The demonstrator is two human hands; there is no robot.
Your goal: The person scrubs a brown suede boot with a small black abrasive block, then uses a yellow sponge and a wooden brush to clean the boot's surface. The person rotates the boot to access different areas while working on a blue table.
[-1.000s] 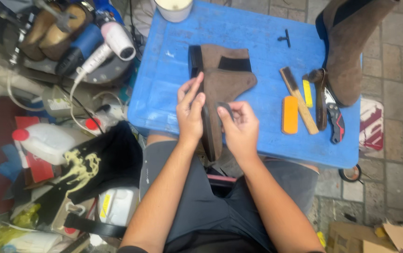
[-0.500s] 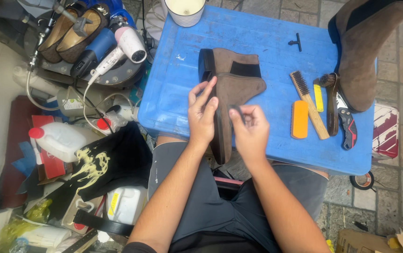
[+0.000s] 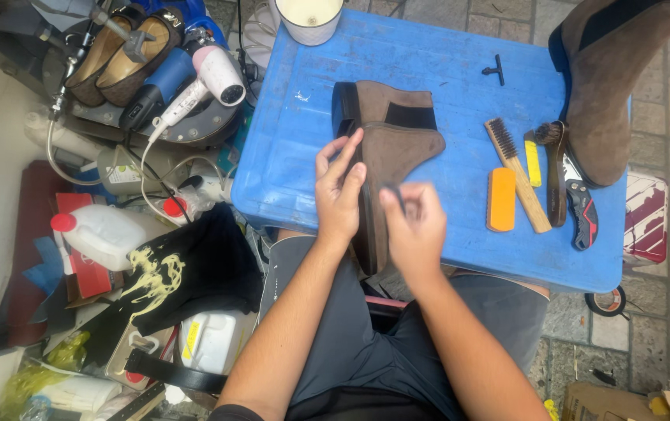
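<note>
Since a moment earlier, both hands edge up the brown suede ankle boot (image 3: 386,148) on the blue plastic tabletop (image 3: 444,70) | left hand (image 3: 340,191) steadies its sole | right hand (image 3: 413,226) pinches a small dark tool, seemingly working the sole edge | next likely needs firm bracing.

Boot (image 3: 397,148) lies on its side on table (image 3: 444,62), toe over the near edge at 6 o'clock. Left hand (image 3: 340,191) on its left side, right hand (image 3: 415,226) at its right. Brushes (image 3: 516,175) at 3 o'clock of boot; second boot (image 3: 615,86) beyond them. Cup (image 3: 309,17) at 11 o'clock; hairdryer (image 3: 202,82) off table at 9.
</note>
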